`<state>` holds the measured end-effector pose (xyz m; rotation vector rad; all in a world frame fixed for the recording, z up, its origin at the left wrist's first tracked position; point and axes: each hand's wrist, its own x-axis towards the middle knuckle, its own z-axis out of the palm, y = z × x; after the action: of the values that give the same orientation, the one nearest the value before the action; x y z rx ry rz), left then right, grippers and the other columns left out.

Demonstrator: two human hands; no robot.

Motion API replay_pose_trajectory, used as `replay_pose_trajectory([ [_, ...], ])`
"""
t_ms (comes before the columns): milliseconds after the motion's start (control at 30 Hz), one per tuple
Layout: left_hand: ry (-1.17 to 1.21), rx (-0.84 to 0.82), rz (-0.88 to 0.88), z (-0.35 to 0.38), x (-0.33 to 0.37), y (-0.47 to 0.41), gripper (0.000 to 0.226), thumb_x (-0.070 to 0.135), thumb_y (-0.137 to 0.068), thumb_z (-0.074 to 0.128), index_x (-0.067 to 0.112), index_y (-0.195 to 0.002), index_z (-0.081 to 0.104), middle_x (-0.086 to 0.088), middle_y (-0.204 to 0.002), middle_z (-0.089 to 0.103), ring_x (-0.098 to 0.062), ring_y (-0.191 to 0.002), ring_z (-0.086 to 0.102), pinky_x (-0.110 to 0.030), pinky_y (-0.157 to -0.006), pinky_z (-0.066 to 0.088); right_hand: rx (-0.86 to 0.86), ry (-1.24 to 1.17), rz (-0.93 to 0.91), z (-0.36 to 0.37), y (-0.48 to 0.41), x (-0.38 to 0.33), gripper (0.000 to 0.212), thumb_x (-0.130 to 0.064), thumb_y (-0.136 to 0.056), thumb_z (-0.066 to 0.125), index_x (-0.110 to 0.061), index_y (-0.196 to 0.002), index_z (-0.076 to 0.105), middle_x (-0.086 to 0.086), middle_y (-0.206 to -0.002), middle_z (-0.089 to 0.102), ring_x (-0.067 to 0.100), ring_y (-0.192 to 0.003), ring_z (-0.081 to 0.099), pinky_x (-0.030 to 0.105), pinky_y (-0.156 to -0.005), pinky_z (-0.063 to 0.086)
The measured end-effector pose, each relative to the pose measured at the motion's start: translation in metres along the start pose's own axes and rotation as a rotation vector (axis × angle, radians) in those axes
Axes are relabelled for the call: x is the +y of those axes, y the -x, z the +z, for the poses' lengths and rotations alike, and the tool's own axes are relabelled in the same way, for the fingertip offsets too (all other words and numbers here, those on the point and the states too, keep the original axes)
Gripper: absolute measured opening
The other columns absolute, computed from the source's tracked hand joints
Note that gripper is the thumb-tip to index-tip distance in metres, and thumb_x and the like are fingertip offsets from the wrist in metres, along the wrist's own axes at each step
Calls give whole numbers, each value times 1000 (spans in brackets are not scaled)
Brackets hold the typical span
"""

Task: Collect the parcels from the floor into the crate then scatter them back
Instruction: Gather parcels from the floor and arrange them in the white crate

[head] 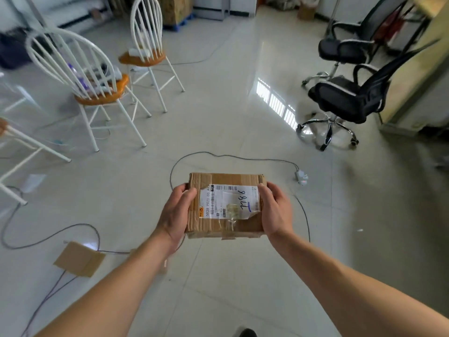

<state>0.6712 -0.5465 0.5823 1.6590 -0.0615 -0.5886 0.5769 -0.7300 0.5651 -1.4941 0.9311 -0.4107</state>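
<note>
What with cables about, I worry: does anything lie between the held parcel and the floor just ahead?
Yes: a grey cable loops on the floor beneath and beyond the parcel, ending at a small adapter on the right. The left hand and right hand grip the parcel's sides, nothing between.

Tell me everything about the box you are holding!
The parcel is a brown cardboard box, creased and sealed with clear and brown tape. A white shipping label with barcodes and blue handwritten digits covers much of its top, and one corner looks torn. The box is held roughly level in the air above the tiled floor, label up. The left hand grips its left side and the right hand grips its right side.
</note>
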Motion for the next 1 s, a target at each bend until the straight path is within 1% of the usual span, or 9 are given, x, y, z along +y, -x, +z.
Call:
replay_pose_trajectory([
  [67,-1,-15,32,1,18,12,39,56,-84,55,34,-115,61,1,-98,75,-19,-91,73,-34,-63,58,0,14,-31,-9,12,-20,36,-59,-74,57,-34,-94,74,1,-84,76,24,-84,75,53,-84,61],
  [133,-22,-36,58,2,30,22,47,63,-75,55,36,-112,62,1,-101,75,-21,-95,73,-41,-73,61,13,20,-60,-18,25,-32,33,-60,-75,57,-38,-94,73,0,-85,77,23,-85,75,53,-84,61],
  [267,-52,-93,100,0,48,40,49,63,-78,50,33,-115,62,0,-102,75,-23,-99,72,-48,-85,60,52,33,-119,-31,53,-50,23,-62,-77,59,-48,-90,71,-2,-88,74,25,-90,73,52,-86,60],
  [367,-51,-138,117,-1,57,53,56,67,-73,51,32,-116,61,-1,-101,75,-23,-98,72,-53,-89,58,87,39,-158,-41,73,-59,14,-40,-95,65,-37,-81,65,-5,-85,69,21,-86,67,40,-81,56],
  [433,-34,-166,123,-2,63,61,50,64,-76,51,32,-114,62,-2,-101,75,-25,-98,72,-55,-90,57,118,45,-186,-48,84,-64,11,-44,-93,64,-39,-83,64,-7,-88,71,18,-87,68,37,-79,54],
  [600,-20,-256,164,5,72,79,58,66,-72,54,30,-116,61,-1,-100,75,-24,-98,72,-51,-85,59,156,42,-187,-68,113,-72,12,-35,-99,62,-40,-88,62,-1,-95,72,21,-91,72,43,-81,61],
  [767,-13,-355,172,21,82,97,52,56,-81,50,28,-124,57,-6,-106,74,-24,-97,73,-45,-80,60,241,81,-232,-100,140,-80,3,-35,-100,62,-36,-100,65,-9,-95,71,16,-95,68,30,-76,52],
  [933,7,-474,186,54,96,123,54,53,-80,50,25,-127,53,-10,-110,72,-24,-98,72,-45,-81,61,323,39,-250,-136,168,-88,5,-45,-93,64,-42,-97,66,-7,-96,75,17,-93,72,41,-87,58],
  [1000,21,-531,189,72,100,138,55,53,-81,50,26,-129,52,-11,-112,71,-23,-99,72,-41,-77,60,344,-29,-249,-155,179,-92,26,-56,-79,63,-44,-102,64,-6,-100,76,17,-93,74,47,-89,60],
])
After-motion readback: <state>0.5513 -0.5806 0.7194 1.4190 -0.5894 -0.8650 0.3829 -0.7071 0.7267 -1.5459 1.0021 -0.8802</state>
